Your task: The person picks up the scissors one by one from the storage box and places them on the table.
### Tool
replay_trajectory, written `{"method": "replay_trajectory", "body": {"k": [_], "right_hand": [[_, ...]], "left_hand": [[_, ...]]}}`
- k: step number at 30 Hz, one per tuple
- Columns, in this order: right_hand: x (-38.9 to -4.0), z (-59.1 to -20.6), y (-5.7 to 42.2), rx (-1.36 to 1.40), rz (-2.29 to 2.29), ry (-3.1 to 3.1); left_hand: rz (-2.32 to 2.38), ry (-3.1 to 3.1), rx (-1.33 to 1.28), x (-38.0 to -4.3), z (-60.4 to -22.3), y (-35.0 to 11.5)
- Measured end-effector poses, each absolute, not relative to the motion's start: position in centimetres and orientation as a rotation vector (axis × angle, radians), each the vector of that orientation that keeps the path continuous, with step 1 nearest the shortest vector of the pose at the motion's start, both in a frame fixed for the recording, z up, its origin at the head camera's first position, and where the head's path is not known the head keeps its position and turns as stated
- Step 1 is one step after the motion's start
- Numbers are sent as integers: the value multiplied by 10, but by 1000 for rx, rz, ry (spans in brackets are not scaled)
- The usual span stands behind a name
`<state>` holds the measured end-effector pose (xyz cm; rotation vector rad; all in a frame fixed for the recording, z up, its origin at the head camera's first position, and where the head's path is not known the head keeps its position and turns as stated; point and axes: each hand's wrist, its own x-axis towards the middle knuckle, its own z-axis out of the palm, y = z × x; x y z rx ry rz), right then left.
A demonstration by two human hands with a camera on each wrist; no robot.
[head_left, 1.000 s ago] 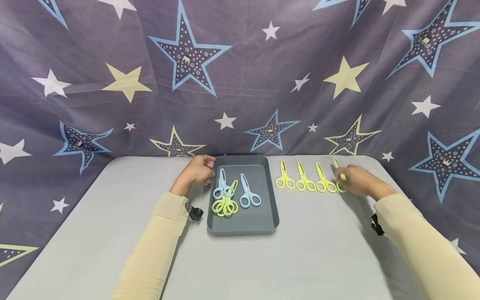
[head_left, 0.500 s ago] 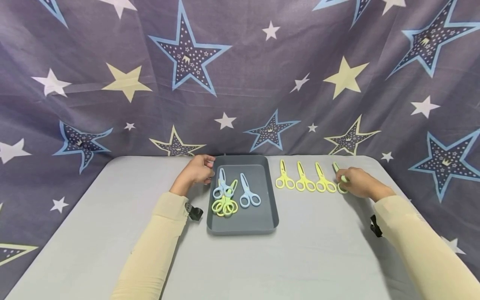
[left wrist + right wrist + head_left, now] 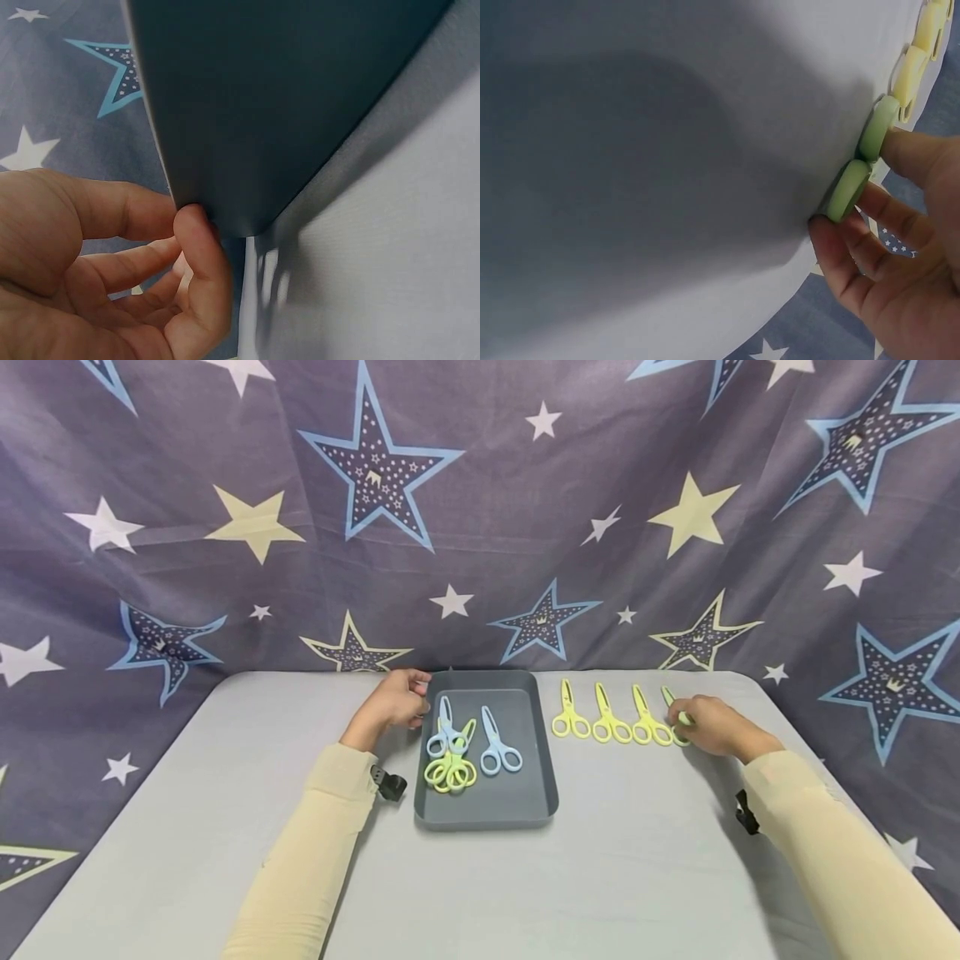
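Note:
My left hand (image 3: pixel 393 700) pinches the far left corner of a dark grey tray (image 3: pixel 517 797); the left wrist view shows thumb and finger on the tray wall (image 3: pixel 255 97). At the right of the table, my right hand (image 3: pixel 712 722) holds green scissors (image 3: pixel 851 191) by the handles, its thumb at one loop and fingers at the other. The blades point to the back, and the hand partly hides the handles. Left of them, three yellow scissors (image 3: pixel 651 731) lie in a row, blades pointing back; the nearest one almost meets the green handles.
Inside the tray, blue scissors (image 3: pixel 490 725) lie alone on the right. Another blue pair (image 3: pixel 446 714) overlaps yellow and green scissors (image 3: pixel 459 774) on the left. The table (image 3: pixel 480 893) has a pale cover, and a starry cloth (image 3: pixel 480 527) hangs behind its back edge.
My right hand has shifted slightly left with the green scissors, closer to the row of yellow scissors. The left hand and tray stay where they were.

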<state>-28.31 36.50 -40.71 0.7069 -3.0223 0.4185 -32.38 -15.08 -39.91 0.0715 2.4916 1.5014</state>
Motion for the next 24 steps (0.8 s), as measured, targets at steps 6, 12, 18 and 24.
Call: {"method": "replay_trajectory", "body": {"k": [6, 12, 18, 24], "right_hand": [[-282, -405, 364, 678, 408, -3042], [-281, -403, 361, 630, 372, -3050], [-279, -396, 355, 562, 341, -3040], [-274, -387, 339, 547, 292, -2989]], "left_hand": [[1497, 2499, 76, -323, -398, -150], [1501, 2497, 85, -323, -399, -151], [1501, 2497, 84, -324, -400, -150], [1498, 2498, 90, -323, -399, -150]]}}
